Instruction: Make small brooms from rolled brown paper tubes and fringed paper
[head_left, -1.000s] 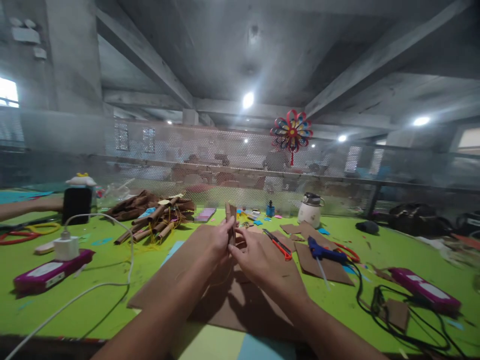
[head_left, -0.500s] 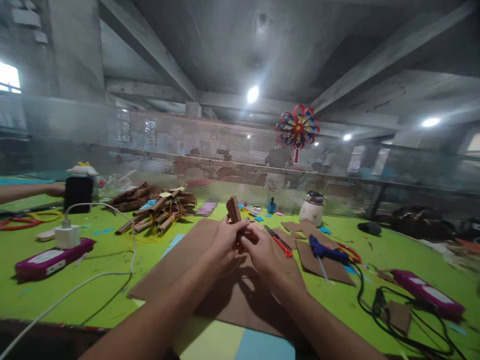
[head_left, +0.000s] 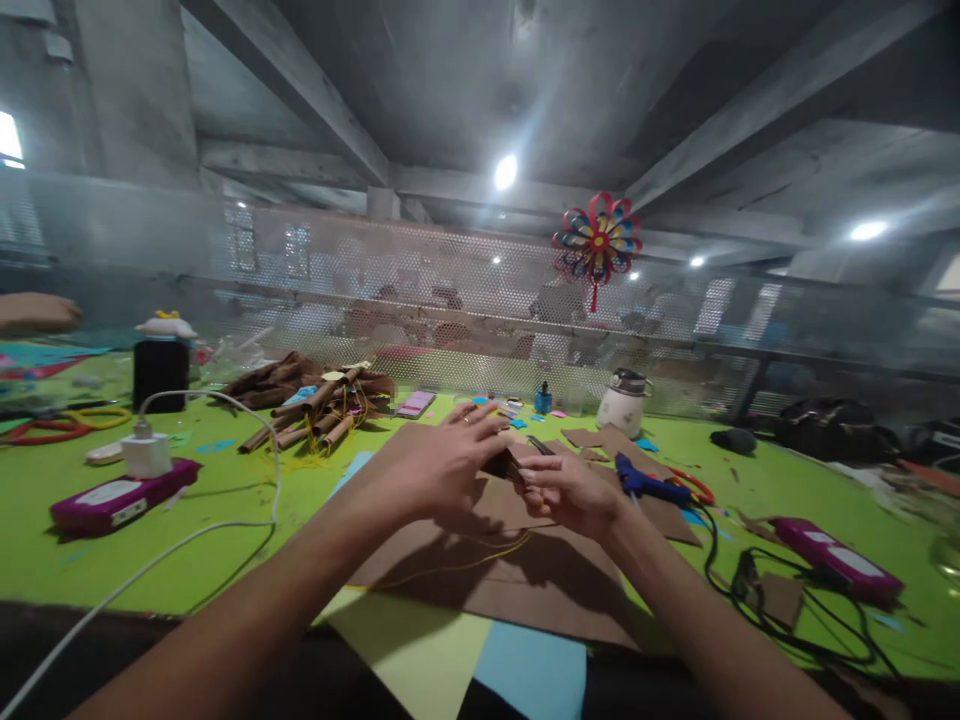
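The right hand (head_left: 574, 492) pinches a brown piece (head_left: 499, 464) above the cardboard (head_left: 480, 590); the left hand (head_left: 435, 462) partly covers it — its grip I can't tell. Looks like two-handed adjusting; the next move wants that pinch steady.

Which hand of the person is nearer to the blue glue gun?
Right. The right hand is just left of the glue gun; the left hand is farther left, past the right one.

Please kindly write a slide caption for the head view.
Left hand and right hand hold a brown piece above cardboard on a green table.
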